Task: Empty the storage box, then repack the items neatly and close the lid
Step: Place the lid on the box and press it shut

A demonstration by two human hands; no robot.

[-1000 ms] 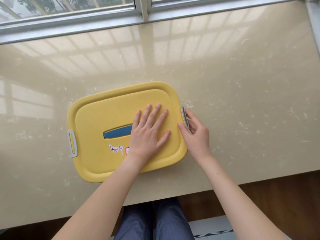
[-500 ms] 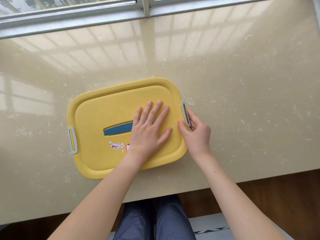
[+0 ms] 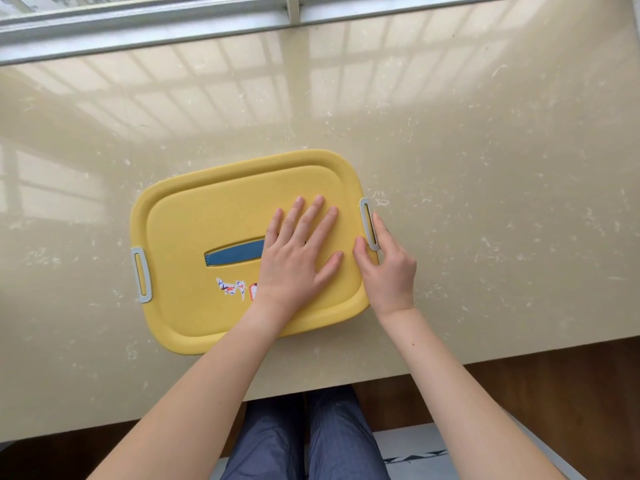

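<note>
Yellow plastic item: lid point(image 3: 214, 216) seated on its box; the box body is hidden beneath it.
Location: on the beige stone countertop point(image 3: 485, 202), toward the near edge, well apart from the window frame point(image 3: 138, 26).
Long axis: runs left to right, slightly tilted, with a grey latch at each short end.
Lid fittings: blue handle point(image 3: 235, 254) recessed at centre; torn sticker point(image 3: 232, 285) just below it.
Left hand point(image 3: 298, 258): flat on the right half of the lid, fingers straight and spread, pressing down, gripping nothing.
Right hand point(image 3: 389, 271): at the right short end, thumb on the lid rim and forefinger along the outer side, pinching the right latch point(image 3: 367, 223).
Left latch point(image 3: 141, 275): at the far short end, well apart from both hands; the left hand is the nearer.
Step in hand (judged): freeing the right latch while the lid is held steady.
Progress (judged): lid not yet off, so emptying has not begun.
Next move calls for: crossing the long axis to the left latch.
</note>
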